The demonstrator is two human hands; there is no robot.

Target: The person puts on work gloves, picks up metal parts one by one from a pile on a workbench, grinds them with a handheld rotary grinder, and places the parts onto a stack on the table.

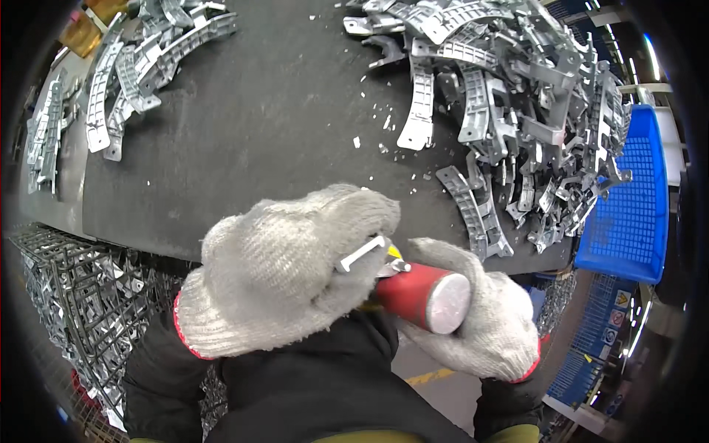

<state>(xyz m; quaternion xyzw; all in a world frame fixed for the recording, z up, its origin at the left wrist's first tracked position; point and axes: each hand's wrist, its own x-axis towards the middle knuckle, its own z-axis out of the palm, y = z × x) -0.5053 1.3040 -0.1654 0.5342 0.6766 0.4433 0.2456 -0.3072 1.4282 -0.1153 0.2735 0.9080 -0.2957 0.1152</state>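
Both hands wear light grey knit gloves with red cuffs and are close together at the table's near edge. My left hand (288,269) is closed around a metal piece (362,253); only a short pale strip of it shows, the rest hidden by the glove. My right hand (484,317) wraps round a red cylindrical tool (410,292) with a silvery round end facing up. A small metal tip and a bit of yellow sit at the tool's upper left, touching or nearly touching the left glove.
On the dark table (266,118), a large heap of curved cast metal brackets (509,96) lies at right, with a smaller group of brackets (140,74) at far left. Small metal scraps are scattered between. A blue plastic basket (635,199) stands at right; a wire cage (81,295) of metal pieces is lower left.
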